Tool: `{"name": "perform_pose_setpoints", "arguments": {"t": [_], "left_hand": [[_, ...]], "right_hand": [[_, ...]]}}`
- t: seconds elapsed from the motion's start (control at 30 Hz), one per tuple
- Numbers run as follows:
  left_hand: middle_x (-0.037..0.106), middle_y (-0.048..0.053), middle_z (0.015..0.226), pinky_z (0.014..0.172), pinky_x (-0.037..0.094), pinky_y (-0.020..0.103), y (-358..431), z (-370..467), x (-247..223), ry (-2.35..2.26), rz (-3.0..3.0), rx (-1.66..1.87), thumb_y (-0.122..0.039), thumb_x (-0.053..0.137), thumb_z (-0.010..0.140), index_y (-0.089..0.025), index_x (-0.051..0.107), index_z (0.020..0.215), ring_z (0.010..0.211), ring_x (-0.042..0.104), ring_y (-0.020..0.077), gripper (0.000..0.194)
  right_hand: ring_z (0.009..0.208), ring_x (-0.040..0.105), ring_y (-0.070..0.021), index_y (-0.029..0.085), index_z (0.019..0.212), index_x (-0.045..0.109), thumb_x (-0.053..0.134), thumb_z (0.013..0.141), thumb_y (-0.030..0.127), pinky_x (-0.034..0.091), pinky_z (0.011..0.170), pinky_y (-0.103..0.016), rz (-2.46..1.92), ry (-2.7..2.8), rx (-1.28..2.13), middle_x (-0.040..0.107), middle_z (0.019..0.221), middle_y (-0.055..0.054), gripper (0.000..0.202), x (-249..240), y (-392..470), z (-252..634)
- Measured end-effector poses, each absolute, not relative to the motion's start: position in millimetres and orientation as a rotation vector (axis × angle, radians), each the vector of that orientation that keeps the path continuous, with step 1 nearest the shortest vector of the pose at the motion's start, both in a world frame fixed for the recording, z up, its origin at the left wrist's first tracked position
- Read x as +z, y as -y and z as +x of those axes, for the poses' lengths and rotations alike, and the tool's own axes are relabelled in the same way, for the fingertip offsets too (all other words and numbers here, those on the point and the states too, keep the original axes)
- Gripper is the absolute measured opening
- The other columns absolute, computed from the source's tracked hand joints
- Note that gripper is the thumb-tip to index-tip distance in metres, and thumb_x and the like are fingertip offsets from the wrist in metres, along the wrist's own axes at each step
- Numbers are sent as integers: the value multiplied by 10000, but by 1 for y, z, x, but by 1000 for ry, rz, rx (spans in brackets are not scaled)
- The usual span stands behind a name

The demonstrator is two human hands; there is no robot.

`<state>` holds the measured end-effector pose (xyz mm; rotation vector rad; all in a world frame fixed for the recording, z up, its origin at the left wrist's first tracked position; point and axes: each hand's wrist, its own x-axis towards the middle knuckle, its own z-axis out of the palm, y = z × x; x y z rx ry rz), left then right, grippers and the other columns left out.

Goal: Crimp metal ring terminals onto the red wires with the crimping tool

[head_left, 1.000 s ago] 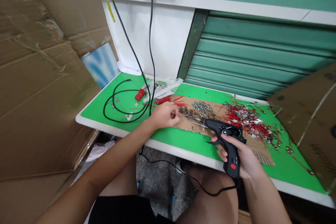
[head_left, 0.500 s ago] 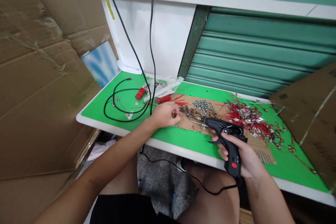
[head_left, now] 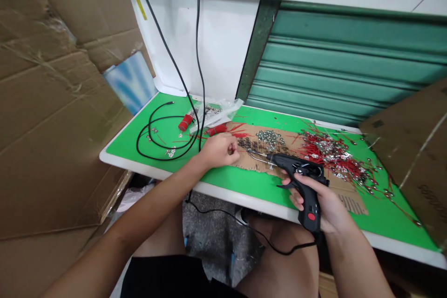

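Observation:
My right hand is wrapped round the grip of a black soldering gun with a red button. Its metal tip points left, over a strip of brown cardboard. Left of that tip, my left hand is closed in a pinch at the cardboard's edge; whatever its fingertips hold is too small or hidden to make out. Small metal discs lie in a cluster on the cardboard, near dark scorched marks. Behind my left hand is a bunch of red wires.
A pile of red wires with metal pieces covers the right of the green tabletop. A clear plastic bag, a red wire bundle and a coiled black cable lie leftward. Cardboard boxes flank the table.
The view has tilted slightly downward. Both hands and the soldering gun keep almost the same places over the cardboard.

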<state>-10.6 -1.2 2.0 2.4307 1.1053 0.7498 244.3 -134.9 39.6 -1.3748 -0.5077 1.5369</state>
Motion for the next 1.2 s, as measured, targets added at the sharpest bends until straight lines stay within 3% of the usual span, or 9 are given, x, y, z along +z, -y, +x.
{"name": "perform_pose_setpoints", "arguments": {"t": [0.23,0.63,1.2], "left_hand": [[661,20,769,650,418,292,0,-10,2,-1085,2405,734,-212,646,725,-191,588,715,723,597,165,63],[651,5,762,631,415,276,2,-11,3,-1096,2358,764,-189,654,719,-190,598,716,698,586,150,56],[668,-1,756,640,435,274,1,-9,2,-1133,2310,791,-182,653,711,-191,606,745,679,596,148,58]], "right_hand": [[401,459,-92,170,880,771,841,747,303,435,319,-209,-1432,503,1551,698,687,-43,201,37,136,247],[408,499,-92,173,926,770,823,768,260,466,321,-196,-1480,450,1555,725,756,-46,189,43,136,245],[401,462,-76,166,933,786,824,734,265,451,310,-182,-1491,404,1533,715,753,-36,225,44,136,240]]}}
